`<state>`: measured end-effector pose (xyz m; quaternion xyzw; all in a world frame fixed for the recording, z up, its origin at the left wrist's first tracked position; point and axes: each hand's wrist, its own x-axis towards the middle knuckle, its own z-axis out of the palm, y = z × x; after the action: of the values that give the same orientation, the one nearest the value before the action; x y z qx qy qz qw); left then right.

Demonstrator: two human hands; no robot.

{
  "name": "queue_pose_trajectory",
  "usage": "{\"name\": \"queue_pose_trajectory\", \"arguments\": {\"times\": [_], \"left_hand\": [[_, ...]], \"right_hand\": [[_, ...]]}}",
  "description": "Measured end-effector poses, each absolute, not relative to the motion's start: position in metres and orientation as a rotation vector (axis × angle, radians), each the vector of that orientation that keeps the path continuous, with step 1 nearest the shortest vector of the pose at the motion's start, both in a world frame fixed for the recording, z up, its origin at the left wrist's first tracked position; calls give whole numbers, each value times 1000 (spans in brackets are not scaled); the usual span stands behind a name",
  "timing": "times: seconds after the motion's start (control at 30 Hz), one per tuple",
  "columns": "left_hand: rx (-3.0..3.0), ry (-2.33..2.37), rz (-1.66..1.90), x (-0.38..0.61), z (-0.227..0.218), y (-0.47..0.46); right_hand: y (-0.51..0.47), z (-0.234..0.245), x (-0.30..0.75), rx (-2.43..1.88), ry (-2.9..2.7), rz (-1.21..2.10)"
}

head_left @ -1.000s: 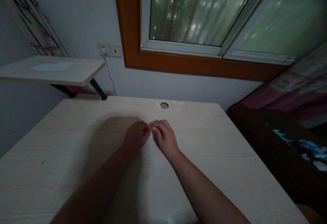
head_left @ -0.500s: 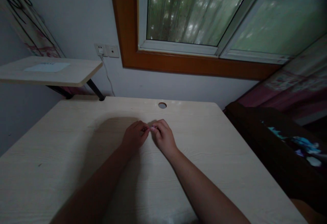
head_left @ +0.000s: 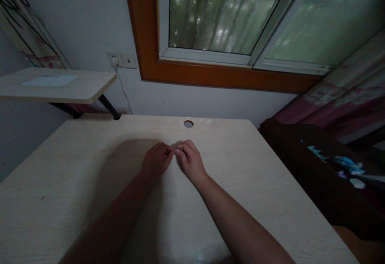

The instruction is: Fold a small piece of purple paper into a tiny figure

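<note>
just in front of the cable hole (head_left: 188,124) in the desk (head_left: 75,167), the left hand (head_left: 156,160) and right hand (head_left: 190,160) met, each grip pinched on a small pale piece (head_left: 178,150). it was too small to identify. it looked light and easily dropped, so best held gently by its ends.

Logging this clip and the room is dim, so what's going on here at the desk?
A person works with both bare hands over a light wooden desk. The left hand and right hand are curled, their fingers meeting on a small pale thing pinched between them. It is too small and dim to identify. The hands sit just in front of the round cable hole near the desk's far edge. A raised shelf stands at the left.
</note>
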<state>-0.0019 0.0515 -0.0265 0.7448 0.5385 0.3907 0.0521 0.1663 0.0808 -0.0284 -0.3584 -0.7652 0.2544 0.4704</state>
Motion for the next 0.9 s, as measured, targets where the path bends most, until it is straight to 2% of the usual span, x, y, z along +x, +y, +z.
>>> {"name": "queue_pose_trajectory", "arguments": {"times": [0.9], "left_hand": [[2309,1674,1190,-1,-31,54]], "right_hand": [[79,-27,166,-862,-1891,581]]}}
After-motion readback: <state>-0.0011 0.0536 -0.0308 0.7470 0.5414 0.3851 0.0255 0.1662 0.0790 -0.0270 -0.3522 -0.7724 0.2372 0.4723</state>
